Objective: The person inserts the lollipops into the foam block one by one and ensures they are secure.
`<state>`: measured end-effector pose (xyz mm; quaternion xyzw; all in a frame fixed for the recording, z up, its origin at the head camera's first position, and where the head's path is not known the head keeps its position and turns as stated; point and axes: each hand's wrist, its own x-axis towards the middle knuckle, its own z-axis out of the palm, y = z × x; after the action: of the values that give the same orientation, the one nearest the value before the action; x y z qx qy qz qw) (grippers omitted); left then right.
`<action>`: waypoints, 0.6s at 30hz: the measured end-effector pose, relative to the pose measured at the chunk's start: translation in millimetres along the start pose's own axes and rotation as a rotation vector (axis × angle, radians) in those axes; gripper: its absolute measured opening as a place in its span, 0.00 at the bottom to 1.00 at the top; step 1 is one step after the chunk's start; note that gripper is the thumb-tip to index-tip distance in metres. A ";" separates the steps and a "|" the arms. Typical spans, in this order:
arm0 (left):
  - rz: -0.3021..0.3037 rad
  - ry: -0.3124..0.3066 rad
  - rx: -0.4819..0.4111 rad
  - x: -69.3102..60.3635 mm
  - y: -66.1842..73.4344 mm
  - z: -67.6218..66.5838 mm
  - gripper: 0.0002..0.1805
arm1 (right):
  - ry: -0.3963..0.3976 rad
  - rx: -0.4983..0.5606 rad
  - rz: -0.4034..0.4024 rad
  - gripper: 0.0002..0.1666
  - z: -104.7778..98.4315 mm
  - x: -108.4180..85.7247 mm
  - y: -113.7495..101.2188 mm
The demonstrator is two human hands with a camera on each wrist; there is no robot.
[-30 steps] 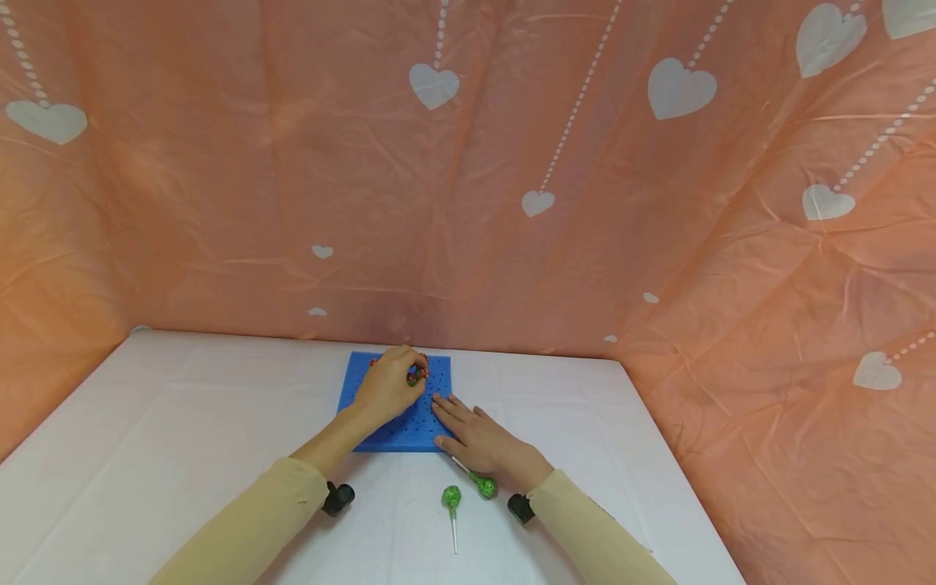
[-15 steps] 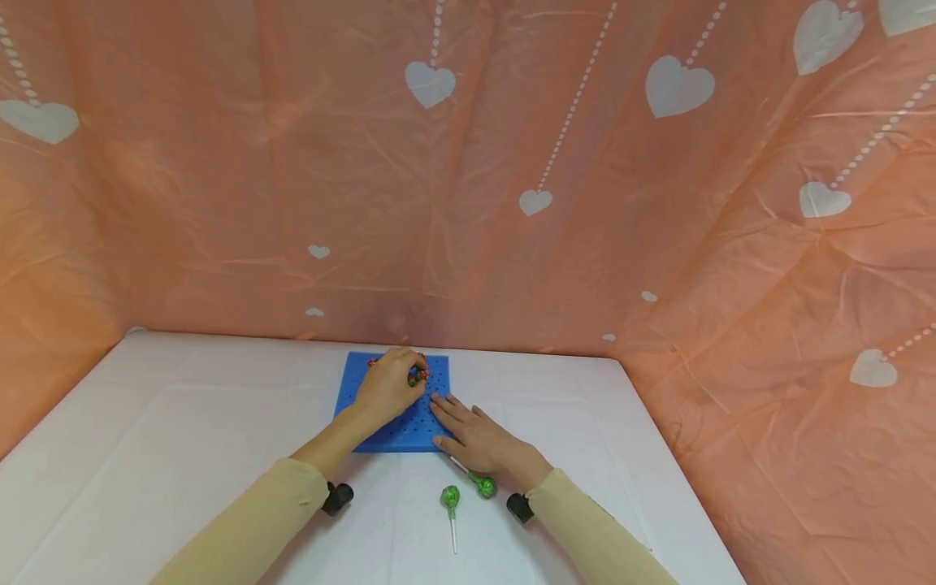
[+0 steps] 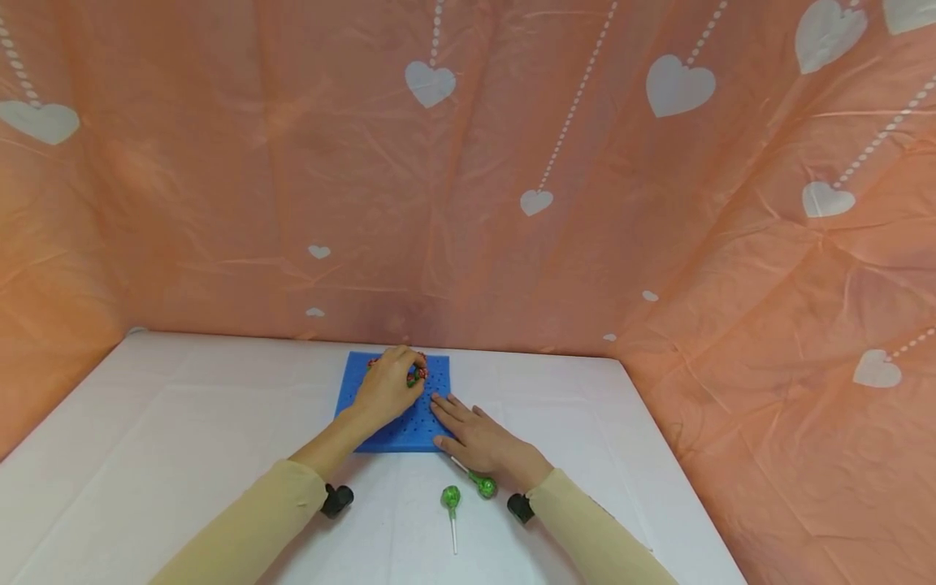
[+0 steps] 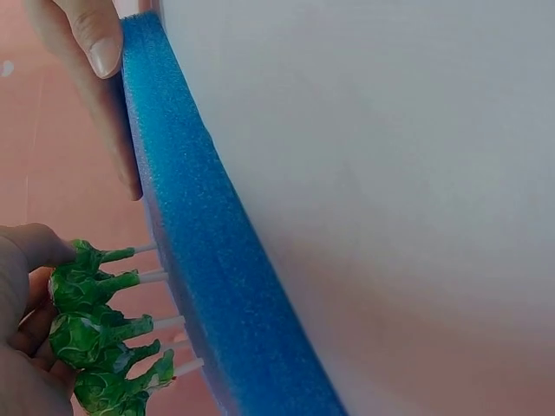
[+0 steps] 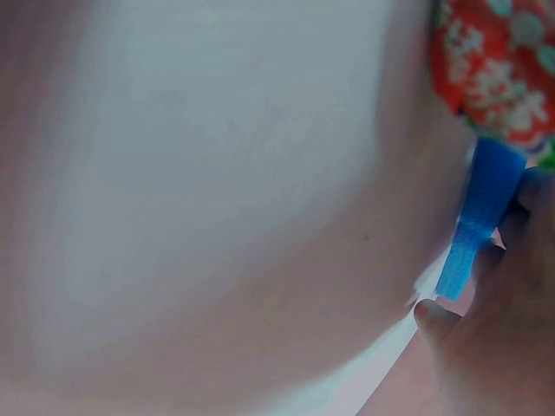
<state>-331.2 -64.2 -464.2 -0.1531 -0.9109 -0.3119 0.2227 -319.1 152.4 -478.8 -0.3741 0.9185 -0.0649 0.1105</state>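
A blue foam board (image 3: 417,439) dotted with small holes lies at the table's far side. My left hand (image 3: 386,386) is over it, fingers curled and pinching a green-wrapped lollipop. In the left wrist view several green lollipops (image 4: 80,338) stand in a row, sticks in the board, against the left hand's fingers (image 4: 35,247). Bits of red wrapper (image 3: 422,370) show around this hand; the rest is hidden behind it. My right hand (image 3: 483,439) rests on the board's right edge with straight fingers. A red patterned wrapper (image 5: 499,74) looms close in the right wrist view.
On the white tabletop (image 3: 190,455), a green lollipop (image 3: 451,497) lies in front of the board. Another green lollipop (image 3: 486,486) lies beside the right wrist, its stick reaching toward the board. An orange curtain (image 3: 366,203) with white hearts hangs behind and at both sides.
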 end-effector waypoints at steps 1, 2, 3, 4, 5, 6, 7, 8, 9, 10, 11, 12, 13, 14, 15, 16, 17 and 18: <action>-0.001 0.000 0.002 -0.2 0.2 -0.5 0.13 | 0.002 -0.001 -0.003 0.40 0.1 0.1 0.1; -0.003 0.001 0.003 -0.5 0.5 -0.9 0.14 | 0.005 -0.002 -0.005 0.40 0.2 0.2 0.2; -0.008 -0.002 0.004 -1.0 1.3 -1.8 0.14 | 0.008 -0.004 -0.007 0.40 0.3 0.0 0.3; -0.011 -0.004 0.004 -1.6 1.8 -2.7 0.15 | 0.009 -0.006 -0.007 0.40 0.4 -0.1 -0.1; -0.014 -0.006 0.003 -2.3 2.6 -3.8 0.15 | 0.010 -0.006 -0.007 0.39 0.3 -0.3 -0.4; -0.016 -0.007 0.002 -3.2 3.3 -4.6 0.16 | 0.011 -0.008 -0.008 0.39 0.2 -0.6 -0.8; -0.018 -0.009 -0.003 -4.0 4.2 -5.7 0.16 | 0.011 -0.009 -0.008 0.39 0.3 -0.7 -0.9; -0.021 -0.010 -0.010 -4.9 5.0 -7.0 0.16 | 0.010 -0.010 -0.006 0.39 0.4 -0.7 -1.2; -0.023 -0.014 -0.019 -6.0 6.2 -8.6 0.16 | 0.010 -0.009 -0.006 0.39 0.3 -1.0 -1.4; -0.021 -0.015 -0.030 -7.2 7.2 -10.2 0.16 | 0.010 -0.011 -0.006 0.39 0.4 -1.0 -1.5; -0.021 -0.015 -0.042 -8.7 8.4 -12.0 0.16 | 0.009 -0.013 -0.007 0.39 0.5 -1.1 -1.4; -0.022 -0.018 -0.058 -10.4 10.0 -14.1 0.16 | 0.009 -0.013 -0.007 0.39 0.6 -1.1 -1.1; -0.025 -0.022 -0.079 -12.4 11.9 -16.5 0.16 | 0.009 -0.013 -0.008 0.39 0.6 -1.0 -0.9; -0.029 -0.030 -0.098 -14.7 13.9 -18.7 0.16 | 0.008 -0.012 -0.008 0.39 0.3 -1.0 -1.0; -0.036 -0.041 -0.122 -17.3 16.2 -21.2 0.16 | 0.008 -0.014 -0.010 0.39 0.4 -1.1 -0.7; -0.039 -0.051 -0.138 -20.2 18.3 -23.3 0.16 | 0.007 -0.014 -0.010 0.39 0.4 -1.0 -0.6; -0.049 -0.065 -0.160 -23.2 20.2 -25.1 0.16 | 0.007 -0.015 -0.010 0.39 0.4 -0.9 -0.4; -0.056 -0.081 -0.179 -26.2 22.7 -27.0 0.16 | 0.008 -0.014 -0.012 0.39 0.5 -0.7 -0.2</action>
<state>-290.9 -67.9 -446.9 -0.1592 -0.8915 -0.3919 0.1622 -318.3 152.8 -479.1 -0.3800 0.9172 -0.0604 0.1039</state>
